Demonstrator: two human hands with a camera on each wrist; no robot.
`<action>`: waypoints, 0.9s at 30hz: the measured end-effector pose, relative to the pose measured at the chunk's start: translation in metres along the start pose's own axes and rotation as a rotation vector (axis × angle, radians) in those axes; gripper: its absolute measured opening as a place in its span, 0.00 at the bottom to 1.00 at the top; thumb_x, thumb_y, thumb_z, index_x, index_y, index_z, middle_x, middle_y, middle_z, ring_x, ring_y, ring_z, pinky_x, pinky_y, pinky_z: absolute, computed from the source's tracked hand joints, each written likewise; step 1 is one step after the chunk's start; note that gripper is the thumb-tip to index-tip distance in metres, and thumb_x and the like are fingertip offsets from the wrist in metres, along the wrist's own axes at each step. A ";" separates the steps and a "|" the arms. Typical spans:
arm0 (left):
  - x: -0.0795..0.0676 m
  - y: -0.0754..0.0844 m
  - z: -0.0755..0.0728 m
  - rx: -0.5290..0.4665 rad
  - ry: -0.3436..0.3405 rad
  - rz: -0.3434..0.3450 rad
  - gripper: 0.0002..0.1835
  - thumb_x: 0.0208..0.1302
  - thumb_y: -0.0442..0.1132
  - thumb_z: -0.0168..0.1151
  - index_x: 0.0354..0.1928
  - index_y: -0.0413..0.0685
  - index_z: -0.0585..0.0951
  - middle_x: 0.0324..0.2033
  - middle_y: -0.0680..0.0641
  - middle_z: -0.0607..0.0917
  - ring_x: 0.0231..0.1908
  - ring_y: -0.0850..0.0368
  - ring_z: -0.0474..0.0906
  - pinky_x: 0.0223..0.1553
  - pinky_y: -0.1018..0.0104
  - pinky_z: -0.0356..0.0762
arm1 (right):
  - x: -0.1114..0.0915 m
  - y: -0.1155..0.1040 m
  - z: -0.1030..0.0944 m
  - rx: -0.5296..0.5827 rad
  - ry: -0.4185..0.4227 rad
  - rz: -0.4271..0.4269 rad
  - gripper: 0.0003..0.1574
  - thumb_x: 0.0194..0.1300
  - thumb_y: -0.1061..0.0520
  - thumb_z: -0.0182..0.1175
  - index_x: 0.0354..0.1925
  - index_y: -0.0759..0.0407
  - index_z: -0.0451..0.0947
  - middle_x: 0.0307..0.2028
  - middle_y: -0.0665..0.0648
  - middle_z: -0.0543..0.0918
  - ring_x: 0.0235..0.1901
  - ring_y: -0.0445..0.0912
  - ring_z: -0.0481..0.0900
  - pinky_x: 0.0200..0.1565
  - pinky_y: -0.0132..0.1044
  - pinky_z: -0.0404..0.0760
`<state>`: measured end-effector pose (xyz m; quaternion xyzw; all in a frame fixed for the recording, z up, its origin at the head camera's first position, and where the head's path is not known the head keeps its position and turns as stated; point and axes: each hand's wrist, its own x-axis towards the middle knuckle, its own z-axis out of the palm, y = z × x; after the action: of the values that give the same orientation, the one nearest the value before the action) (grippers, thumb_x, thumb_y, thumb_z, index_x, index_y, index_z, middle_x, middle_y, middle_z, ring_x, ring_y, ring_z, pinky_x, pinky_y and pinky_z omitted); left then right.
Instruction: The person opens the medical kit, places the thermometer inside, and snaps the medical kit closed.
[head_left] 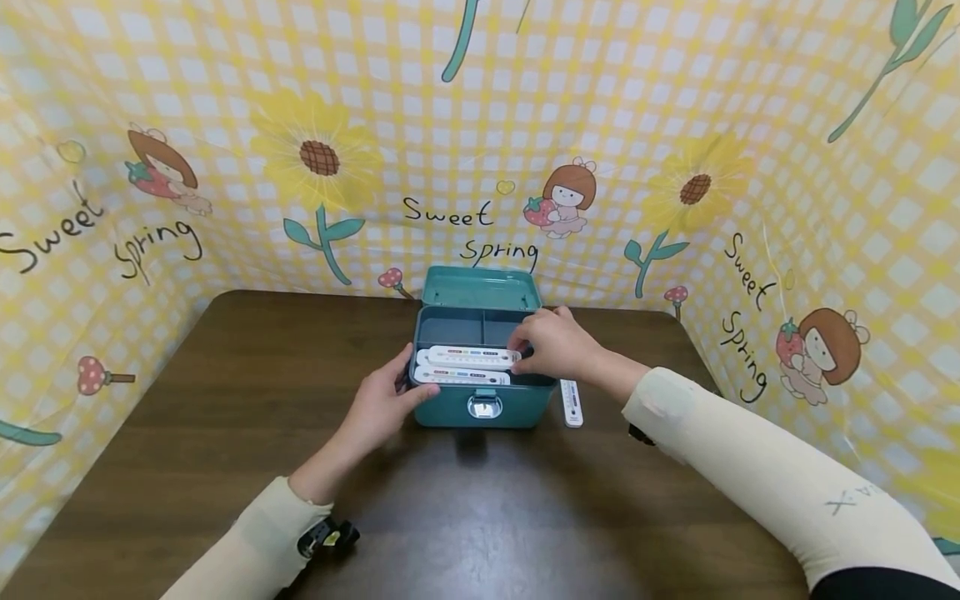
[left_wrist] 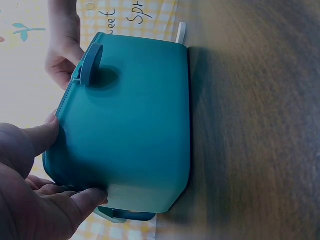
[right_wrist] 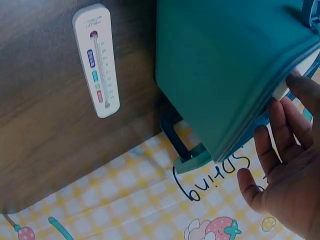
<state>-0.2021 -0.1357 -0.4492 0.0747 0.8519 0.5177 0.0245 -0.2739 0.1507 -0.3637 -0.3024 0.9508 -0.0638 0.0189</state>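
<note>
A teal storage box [head_left: 480, 408] stands on the table with its lid [head_left: 482, 289] raised at the back. Several white thermometers lie in its front part, and one of them, a white thermometer [head_left: 472, 358], lies on top with its right end between the thumb and fingers of my right hand [head_left: 558, 343]. My left hand [head_left: 386, 396] grips the box at its left front corner, thumb over the front rim and fingers along the side wall [left_wrist: 145, 195]. Another thermometer [right_wrist: 98, 62] lies on the table just right of the box.
Grey dividers [head_left: 450, 329] part the back of the box into compartments. A clasp [head_left: 485, 406] sits on its front, and a handle [right_wrist: 172, 137] hangs at its side. The brown table [head_left: 262, 400] is bordered by a yellow checked cloth [head_left: 480, 125] behind and at both sides.
</note>
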 end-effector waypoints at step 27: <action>0.000 -0.002 -0.003 0.007 -0.008 0.018 0.51 0.66 0.57 0.68 0.81 0.44 0.53 0.79 0.42 0.60 0.75 0.45 0.63 0.67 0.51 0.72 | -0.009 -0.024 0.031 0.155 0.204 0.176 0.13 0.63 0.47 0.74 0.45 0.49 0.90 0.39 0.46 0.89 0.45 0.45 0.75 0.51 0.52 0.65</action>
<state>-0.2027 -0.1394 -0.4497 0.0843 0.8530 0.5145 0.0230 -0.2511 0.1332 -0.3916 -0.2076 0.9629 -0.1655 -0.0492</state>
